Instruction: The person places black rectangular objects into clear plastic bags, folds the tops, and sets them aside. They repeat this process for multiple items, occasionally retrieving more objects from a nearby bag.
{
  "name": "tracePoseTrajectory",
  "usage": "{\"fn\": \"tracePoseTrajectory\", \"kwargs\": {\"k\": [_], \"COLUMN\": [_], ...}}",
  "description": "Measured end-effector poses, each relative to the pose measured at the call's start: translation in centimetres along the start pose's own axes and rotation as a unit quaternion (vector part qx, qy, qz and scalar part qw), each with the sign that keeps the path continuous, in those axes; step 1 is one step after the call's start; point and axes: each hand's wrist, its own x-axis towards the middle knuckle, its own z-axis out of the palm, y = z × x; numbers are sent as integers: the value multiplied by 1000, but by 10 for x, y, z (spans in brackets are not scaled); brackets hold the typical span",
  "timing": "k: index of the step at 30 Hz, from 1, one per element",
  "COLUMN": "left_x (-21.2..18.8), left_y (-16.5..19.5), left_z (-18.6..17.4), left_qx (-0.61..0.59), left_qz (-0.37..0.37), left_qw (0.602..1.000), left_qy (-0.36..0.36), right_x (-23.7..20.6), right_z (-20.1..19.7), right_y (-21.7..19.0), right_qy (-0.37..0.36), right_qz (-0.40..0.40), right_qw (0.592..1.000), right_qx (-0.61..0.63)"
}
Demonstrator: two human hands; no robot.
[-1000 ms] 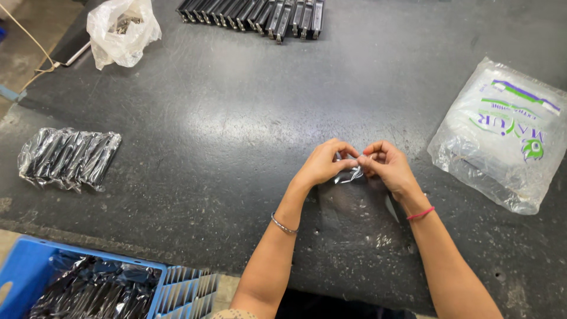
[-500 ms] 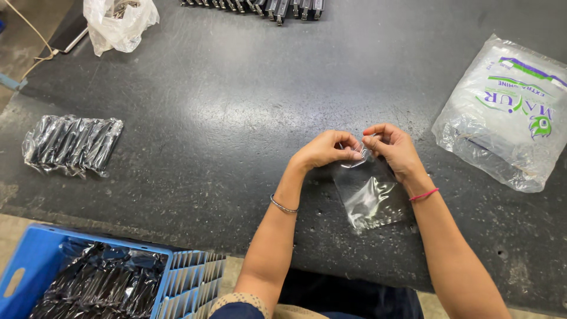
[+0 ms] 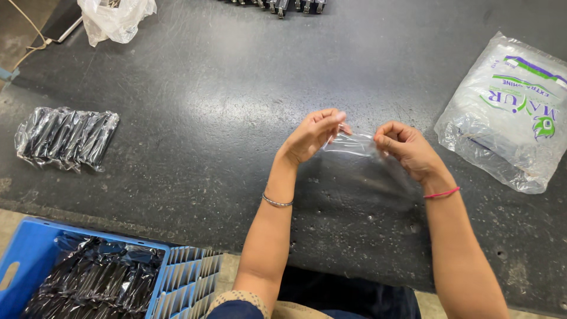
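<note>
Bare forearms, thin metal bangle on left wrist [image 3: 277,202], pink-red thread band on right wrist [image 3: 442,193]

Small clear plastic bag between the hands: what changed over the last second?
The left hand and right hand have drawn apart, stretching the small clear plastic bag sideways; half a second ago it hung down from both. Both hands keep their pinch. The large printed plastic packet and wrapped black bundle stayed put.

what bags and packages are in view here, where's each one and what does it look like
small clear bag: stretched between left hand and right hand.
printed pack: right, clear, green and purple print.
wrapped bundle: left, clear over dark pieces.
white bag: top left, crumpled.
blue crate: bottom left, dark packets.
</note>
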Motion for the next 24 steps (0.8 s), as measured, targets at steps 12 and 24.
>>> {"fn": "tracePoseTrajectory", "kwargs": {"k": [12,24], "left_x": [0,-1], "left_y": [0,-4], "left_z": [42,11], "left_qx": [111,-103], "left_qz": [-69,-24], "left_qw": [988,993], "left_qy": [-87,-50], "right_x": [-15,-18], "right_z": [17,7], "right_y": [-26,-15], "right_qy": [-128,-174], "right_qz": [-35,-3], "right_qw": [991,959], "right_qx": [13,221]}}
